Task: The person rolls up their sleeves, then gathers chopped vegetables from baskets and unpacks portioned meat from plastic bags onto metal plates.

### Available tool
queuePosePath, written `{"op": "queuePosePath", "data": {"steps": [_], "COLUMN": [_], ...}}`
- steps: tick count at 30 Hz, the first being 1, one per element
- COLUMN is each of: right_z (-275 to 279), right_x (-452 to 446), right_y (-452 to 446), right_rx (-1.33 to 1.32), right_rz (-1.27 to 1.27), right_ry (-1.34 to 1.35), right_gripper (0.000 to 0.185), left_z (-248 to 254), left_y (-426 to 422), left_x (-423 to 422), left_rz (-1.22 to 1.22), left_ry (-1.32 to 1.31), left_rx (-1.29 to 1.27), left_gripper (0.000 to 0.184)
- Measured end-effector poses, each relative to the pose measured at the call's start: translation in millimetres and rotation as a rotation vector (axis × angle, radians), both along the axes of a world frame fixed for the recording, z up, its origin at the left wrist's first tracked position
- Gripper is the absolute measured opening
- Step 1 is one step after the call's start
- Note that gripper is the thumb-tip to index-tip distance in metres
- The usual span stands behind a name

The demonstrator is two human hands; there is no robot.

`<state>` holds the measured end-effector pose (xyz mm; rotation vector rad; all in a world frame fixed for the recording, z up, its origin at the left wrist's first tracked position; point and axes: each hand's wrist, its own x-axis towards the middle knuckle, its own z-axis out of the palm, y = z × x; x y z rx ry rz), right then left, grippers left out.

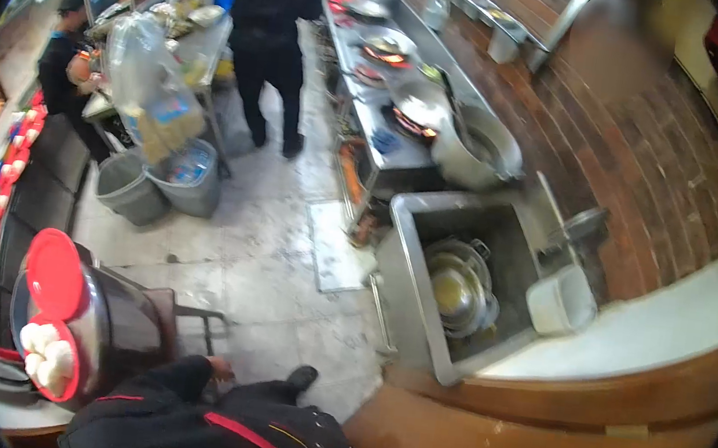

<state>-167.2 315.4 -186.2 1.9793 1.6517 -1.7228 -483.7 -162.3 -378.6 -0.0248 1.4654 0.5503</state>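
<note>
Past the end of a black sleeve, low in the head view, my left hand (pixel 220 369) hangs over the tiled floor. It is small and blurred, and its fingers cannot be made out. It is nearest to a dark stand beside a large metal pot (pixel 131 322). On that pot's left side are a round red lid (pixel 55 273) and a red container with several white balls (pixel 51 359) in it. My right hand does not show.
A deep metal sink (pixel 399 264) holds stacked metal bowls (pixel 457 293); a white pitcher (pixel 561 300) stands beside it. Pans sit along the stove line (pixel 371 119). Two grey bins (pixel 133 189) stand on the floor. Two people in dark clothes stand farther back.
</note>
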Motion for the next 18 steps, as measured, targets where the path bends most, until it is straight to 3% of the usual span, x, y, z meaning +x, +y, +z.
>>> {"op": "queuePosePath", "data": {"steps": [1, 4, 6, 8, 10, 12, 13, 14, 16, 17, 18], "right_z": [-2, -11, -15, -24, -32, -33, -48, -47, -53, -2, -20], "right_x": [-24, -91, -129, -174, -233, -302, -333, -366, -418, -449, -478], "right_y": [7, 21, 28, 38, 54, 65, 72, 72, 49, 30, 26], "right_rx": [-0.009, -0.049, -0.074, -0.073, -0.072, -0.16, -0.4, -0.416, -0.018, -0.001, 0.095], "right_rz": [0.036, 0.131, 0.207, 0.308, 0.413, 0.51, 0.575, 0.625, 1.247, 1.318, 1.485], "right_ry": [0.011, 0.041, 0.055, 0.089, 0.135, 0.209, 0.302, 0.305, 0.423, 0.302, 0.408], "right_gripper": [0.045, 0.043, 0.041, 0.039, 0.038, 0.036, 0.016, 0.016, 0.021, 0.024, 0.025], "left_z": [22, 101, 180, 228, 234, 228, 228, 235, 251, 246, 237], "left_y": [-18, 11, 94, 158, 204, 233, 243, 241, 221, 205, 183], "left_x": [-13, -75, -134, -175, -209, -222, -220, -217, -202, -196, -181], "left_rz": [0.037, 0.307, 0.481, 0.488, 0.369, 0.145, 0.126, 0.091, 0.089, 0.17, 0.253], "left_ry": [0.028, 0.351, 0.328, 0.438, 0.553, 0.907, 0.919, 0.926, 0.787, 0.751, 0.714], "left_rx": [-0.038, 0.323, 0.229, 0.273, 0.334, 0.394, 0.404, 0.395, 0.368, 0.32, 0.279], "left_gripper": [0.037, 0.038, 0.042, 0.039, 0.037, 0.037, 0.037, 0.037, 0.042, 0.044, 0.045]}}
